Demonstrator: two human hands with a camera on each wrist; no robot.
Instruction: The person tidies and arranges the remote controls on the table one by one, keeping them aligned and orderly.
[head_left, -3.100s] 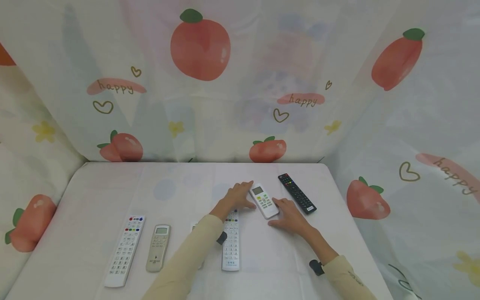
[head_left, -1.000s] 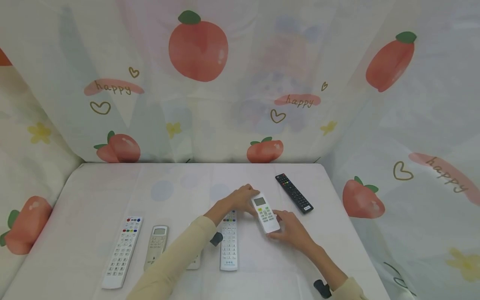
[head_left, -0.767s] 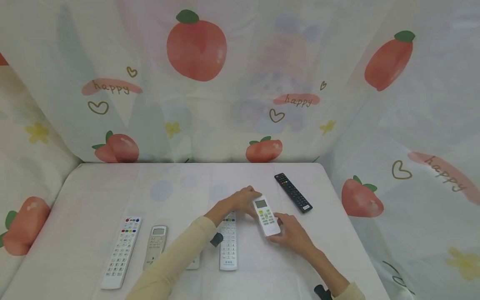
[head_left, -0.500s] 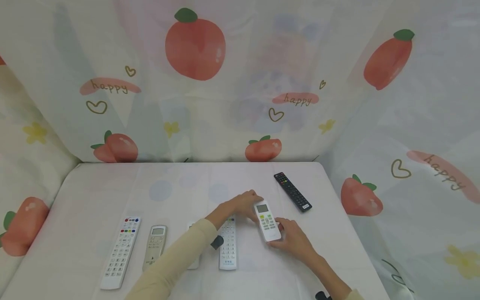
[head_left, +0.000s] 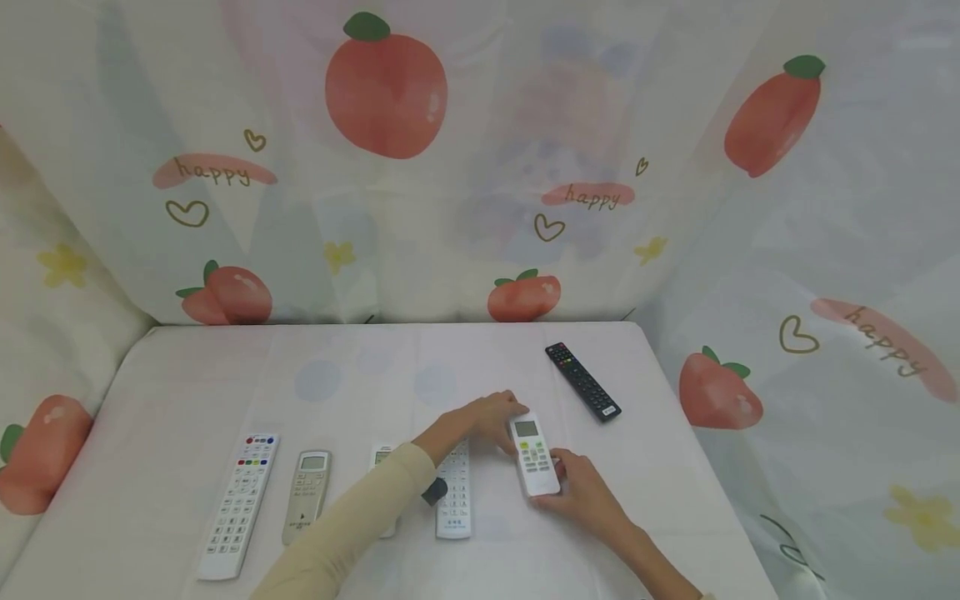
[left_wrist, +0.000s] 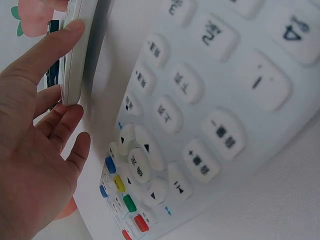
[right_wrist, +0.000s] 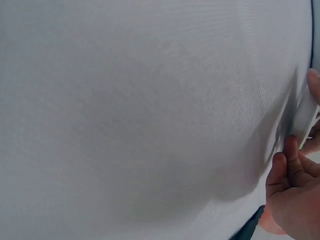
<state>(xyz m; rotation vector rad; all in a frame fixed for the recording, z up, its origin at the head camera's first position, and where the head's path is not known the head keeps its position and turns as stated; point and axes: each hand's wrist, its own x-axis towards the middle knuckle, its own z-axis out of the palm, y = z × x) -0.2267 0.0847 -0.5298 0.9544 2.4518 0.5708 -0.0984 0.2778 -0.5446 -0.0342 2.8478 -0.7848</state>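
Note:
Both hands hold a small white air-conditioner remote (head_left: 535, 454) with a grey screen and green and yellow buttons. At its upper left end my left hand (head_left: 491, 419) pinches it, with the thumb on one edge and fingers beneath in the left wrist view. My right hand (head_left: 588, 492) grips the lower right end between thumb and fingers. In the right wrist view only an edge of the remote (right_wrist: 304, 117) shows, with a shadow on the cloth beside it. A long white remote (head_left: 453, 500) lies below my left wrist, partly covered.
A black remote (head_left: 582, 382) lies at the back right. Toward the left lie another long white remote (head_left: 240, 508) and a beige remote (head_left: 307, 492). My left sleeve hides most of a further remote (head_left: 382, 454). Printed cloth surrounds the white-covered table (head_left: 225, 375).
Both hands, first beside the air-conditioner remote, have taken hold of it and brought it nearer the front of the table. It has turned slightly more upright in view. The other remotes stay put.

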